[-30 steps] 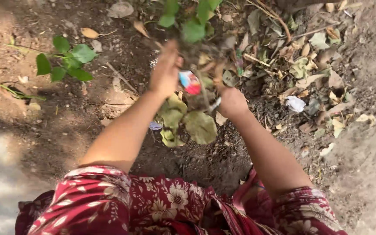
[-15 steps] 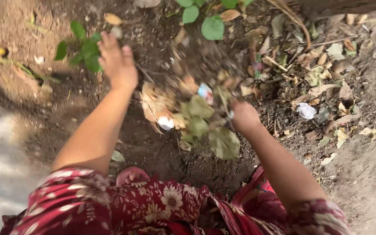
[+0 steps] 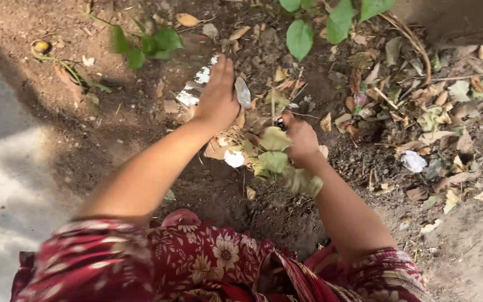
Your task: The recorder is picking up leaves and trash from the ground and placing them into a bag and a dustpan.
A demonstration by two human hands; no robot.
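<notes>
Your bunch of limp green and yellowish leaves [image 3: 275,160] sits at the centre of the dark bare soil [image 3: 225,196], just in front of your knees. Your right hand [image 3: 302,140] is closed around its top at 1 o'clock.

Your left hand [image 3: 219,96] is apart from it at 11 o'clock, spread flat with the fingers stretched out. It is beside a pale grey flake of litter [image 3: 242,92], but the blur hides whether they touch.

This looks like the gathering stage, with one hand gripping and the other sweeping. A further pick would call for a low reach and a pinch into the loose debris.

A small white scrap [image 3: 234,158] lies at 9 o'clock, touching the bunch. A crumpled white paper scrap [image 3: 413,161] lies well apart at 3 o'clock, among dry brown leaf litter [image 3: 392,95]. A green seedling [image 3: 152,42] stands at 10 o'clock, near your left hand's path.
</notes>
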